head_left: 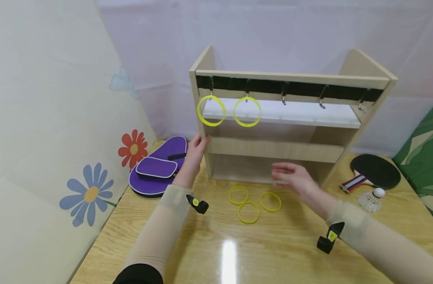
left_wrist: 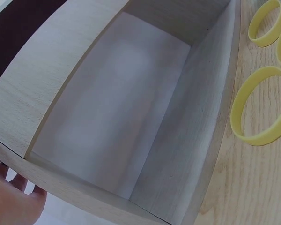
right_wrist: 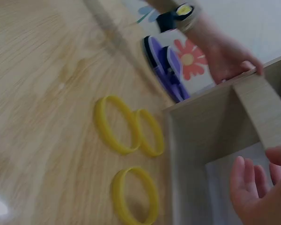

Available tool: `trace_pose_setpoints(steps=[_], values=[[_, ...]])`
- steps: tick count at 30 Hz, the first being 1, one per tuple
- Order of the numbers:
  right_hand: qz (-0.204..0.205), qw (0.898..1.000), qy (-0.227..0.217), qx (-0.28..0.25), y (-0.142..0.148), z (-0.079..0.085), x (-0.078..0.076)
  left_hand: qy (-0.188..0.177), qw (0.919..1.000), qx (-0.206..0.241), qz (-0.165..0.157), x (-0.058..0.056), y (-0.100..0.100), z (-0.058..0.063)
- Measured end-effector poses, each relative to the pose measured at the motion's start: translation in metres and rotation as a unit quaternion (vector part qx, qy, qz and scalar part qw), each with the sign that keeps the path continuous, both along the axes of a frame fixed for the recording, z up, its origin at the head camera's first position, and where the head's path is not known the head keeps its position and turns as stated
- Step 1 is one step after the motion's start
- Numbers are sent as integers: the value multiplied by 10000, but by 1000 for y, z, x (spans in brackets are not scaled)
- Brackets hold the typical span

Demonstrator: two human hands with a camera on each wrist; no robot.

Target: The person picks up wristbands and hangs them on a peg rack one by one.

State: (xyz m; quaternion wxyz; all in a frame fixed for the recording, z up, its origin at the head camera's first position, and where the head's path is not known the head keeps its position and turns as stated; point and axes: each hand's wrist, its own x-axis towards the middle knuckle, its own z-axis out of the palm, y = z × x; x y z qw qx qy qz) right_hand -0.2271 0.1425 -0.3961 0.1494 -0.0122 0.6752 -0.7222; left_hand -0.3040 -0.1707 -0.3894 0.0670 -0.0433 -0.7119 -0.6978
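Observation:
A small wooden shelf (head_left: 273, 148) stands against the back, with a row of metal hooks along a black strip. Yellow rings hang from its two leftmost hooks, one ring (head_left: 211, 111) at the far left and another ring (head_left: 247, 112) beside it. My left hand (head_left: 195, 157) grips the edge of the left side panel (left_wrist: 79, 187), thumb in front and fingers behind. In front of the lower compartment hovers my right hand (head_left: 291, 177), fingers loosely bent and holding nothing. Three yellow rings (head_left: 238, 195) lie on the table (head_left: 202, 244) left of it.
A purple paddle case (head_left: 156, 173) leans by the left wall, next to the left forearm. At the right lie a black table tennis paddle (head_left: 376, 171) and a white shuttlecock (head_left: 370, 201). Bare hooks (head_left: 322, 103) line the strip's right part.

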Motion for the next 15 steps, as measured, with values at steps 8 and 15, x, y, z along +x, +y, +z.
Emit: trace_pose_setpoints(steps=[8, 15], values=[[226, 9970, 56, 739, 14, -31, 4, -5, 10000, 11, -19, 1, 2, 1], [477, 9907, 4, 1276, 26, -52, 7, 4, 10000, -28, 47, 1, 1, 0]])
